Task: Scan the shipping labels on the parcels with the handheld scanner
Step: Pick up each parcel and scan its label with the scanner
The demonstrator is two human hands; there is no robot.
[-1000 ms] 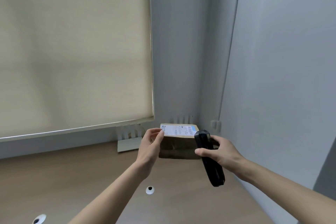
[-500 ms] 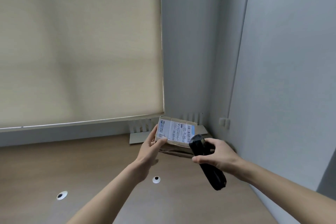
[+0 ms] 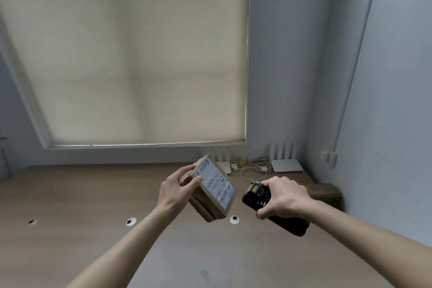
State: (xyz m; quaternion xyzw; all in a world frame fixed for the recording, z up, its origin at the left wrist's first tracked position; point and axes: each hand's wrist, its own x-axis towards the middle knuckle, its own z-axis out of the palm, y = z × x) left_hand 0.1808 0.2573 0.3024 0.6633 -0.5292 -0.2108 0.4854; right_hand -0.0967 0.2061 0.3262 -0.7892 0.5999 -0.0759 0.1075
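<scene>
Left hand [image 3: 176,190] grips a tilted cardboard parcel [image 3: 209,196] above the wooden desk [image 3: 81,194], shipping label [image 3: 215,182] facing up. Just beside it, the right hand [image 3: 284,196] clasps the black handheld scanner [image 3: 271,206], its head toward the label.

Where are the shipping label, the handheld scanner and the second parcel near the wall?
shipping label [image 3: 215,183]: head view, middle of the white printed face.
handheld scanner [image 3: 256,193]: head view, its front end beside the right hand's fingers.
second parcel [image 3: 325,192]: head view, brown top face near the right wall.
</scene>
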